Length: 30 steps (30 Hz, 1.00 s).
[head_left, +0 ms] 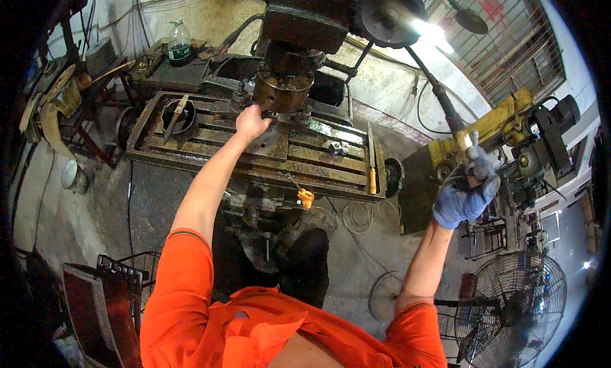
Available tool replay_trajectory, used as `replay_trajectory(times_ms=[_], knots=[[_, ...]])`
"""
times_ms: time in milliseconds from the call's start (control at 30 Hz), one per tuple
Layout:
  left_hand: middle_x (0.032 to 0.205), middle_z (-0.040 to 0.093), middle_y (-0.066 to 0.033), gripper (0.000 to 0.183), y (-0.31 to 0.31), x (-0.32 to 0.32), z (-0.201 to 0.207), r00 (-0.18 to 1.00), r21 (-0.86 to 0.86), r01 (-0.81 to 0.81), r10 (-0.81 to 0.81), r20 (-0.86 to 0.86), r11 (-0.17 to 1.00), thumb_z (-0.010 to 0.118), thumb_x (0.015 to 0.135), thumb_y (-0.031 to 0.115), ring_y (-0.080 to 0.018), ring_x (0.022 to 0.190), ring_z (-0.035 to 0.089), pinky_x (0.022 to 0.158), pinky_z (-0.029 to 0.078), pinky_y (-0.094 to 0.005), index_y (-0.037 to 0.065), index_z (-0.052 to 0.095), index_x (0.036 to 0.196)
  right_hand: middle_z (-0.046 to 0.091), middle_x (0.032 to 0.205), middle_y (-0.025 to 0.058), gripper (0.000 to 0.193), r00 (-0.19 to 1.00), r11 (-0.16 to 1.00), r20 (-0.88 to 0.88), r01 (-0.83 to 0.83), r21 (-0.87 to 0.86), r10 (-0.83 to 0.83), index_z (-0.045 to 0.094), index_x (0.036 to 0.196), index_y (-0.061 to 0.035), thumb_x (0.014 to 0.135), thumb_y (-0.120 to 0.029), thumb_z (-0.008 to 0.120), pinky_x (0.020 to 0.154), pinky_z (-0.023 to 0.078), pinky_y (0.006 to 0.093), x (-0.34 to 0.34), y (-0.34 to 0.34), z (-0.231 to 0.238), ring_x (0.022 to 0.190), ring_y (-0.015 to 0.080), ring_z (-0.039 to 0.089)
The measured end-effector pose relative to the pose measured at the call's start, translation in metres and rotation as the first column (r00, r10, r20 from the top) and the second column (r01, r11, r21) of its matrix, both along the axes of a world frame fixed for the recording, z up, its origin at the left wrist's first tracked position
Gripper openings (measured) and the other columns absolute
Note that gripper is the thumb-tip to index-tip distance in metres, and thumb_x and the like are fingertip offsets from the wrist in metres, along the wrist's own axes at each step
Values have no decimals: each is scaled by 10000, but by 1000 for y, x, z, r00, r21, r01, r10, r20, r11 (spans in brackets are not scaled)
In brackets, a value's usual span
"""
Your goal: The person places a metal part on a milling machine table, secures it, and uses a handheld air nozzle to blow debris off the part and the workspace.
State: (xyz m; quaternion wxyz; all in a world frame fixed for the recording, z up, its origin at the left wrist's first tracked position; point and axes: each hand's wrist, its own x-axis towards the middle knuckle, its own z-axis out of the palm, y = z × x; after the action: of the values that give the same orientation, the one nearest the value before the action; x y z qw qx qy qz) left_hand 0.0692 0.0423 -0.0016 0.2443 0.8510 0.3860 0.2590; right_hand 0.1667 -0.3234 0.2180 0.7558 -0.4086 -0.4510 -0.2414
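Note:
My bare left hand (252, 123) is closed beside the lower rim of the round, oily spindle head (283, 91). Its thumb points right, and whatever its curled fingers hold is hidden. Below it lies the slotted metal machine table (210, 158). Out to the right, my right hand (468, 191) wears a blue-grey glove and is closed around the lower end of a long dark lever (443, 99). That lever slants down from a round dark wheel-like part (391, 18) high on the machine. A small metal block (335, 147) sits on the table, right of my left hand.
A dark pan (179, 118) with a brush across it stands on the table's left. A yellow-handled file (372, 171) lies along its right end. Near the front edge hangs a yellow-orange knob or rag (305, 198). A large fan (512, 307) stands at lower right, a chair (95, 311) lower left.

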Motion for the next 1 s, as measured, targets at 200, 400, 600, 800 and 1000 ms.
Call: replay_trajectory(times_ms=[200, 400, 600, 800, 1000], knots=[[805, 634, -186, 345, 9, -1, -6, 999, -33, 31, -32, -16, 999, 703, 673, 295, -338, 807, 611, 708, 487, -418, 1, 628, 837, 598, 935, 181, 370, 972, 986, 189, -121, -113, 141, 567, 794, -15, 888, -343, 425, 997, 281, 486, 10, 7, 8, 1030, 306, 515], [848, 636, -172, 359, 15, -43, 3, 984, 188, 115, -138, 114, 975, 626, 745, 212, -336, 826, 605, 737, 480, -426, 70, 581, 1072, 580, 933, 162, 320, 993, 991, 110, -36, -128, 51, 496, 740, -28, 901, -285, 394, 985, 295, 455, 0, 8, 0, 997, 310, 509], [800, 623, -149, 394, 28, -183, 47, 987, 371, -124, 77, 138, 920, 559, 766, 181, -335, 730, 595, 650, 475, -434, 143, 531, 1157, 578, 866, 145, 307, 997, 999, 60, -43, -15, 44, 476, 733, -29, 888, -283, 402, 937, 346, 452, 3, 7, 5, 921, 286, 536], [827, 628, -161, 458, 46, -235, 28, 929, 493, -48, 220, -299, 869, 586, 781, 234, -334, 745, 598, 675, 461, -423, 122, 478, 1211, 588, 887, 139, 323, 995, 996, 34, -94, -4, 94, 513, 764, -26, 880, -313, 422, 963, 321, 455, 1, 12, 6, 905, 272, 544], [828, 619, -182, 274, 61, -240, 13, 978, 506, -145, 200, -56, 851, 543, 800, 177, -333, 735, 597, 678, 457, -422, 73, 594, 1048, 592, 930, 161, 327, 991, 991, -8, -132, -27, 131, 503, 740, -38, 893, -311, 407, 947, 323, 399, 2, 8, -1, 941, 274, 524]])
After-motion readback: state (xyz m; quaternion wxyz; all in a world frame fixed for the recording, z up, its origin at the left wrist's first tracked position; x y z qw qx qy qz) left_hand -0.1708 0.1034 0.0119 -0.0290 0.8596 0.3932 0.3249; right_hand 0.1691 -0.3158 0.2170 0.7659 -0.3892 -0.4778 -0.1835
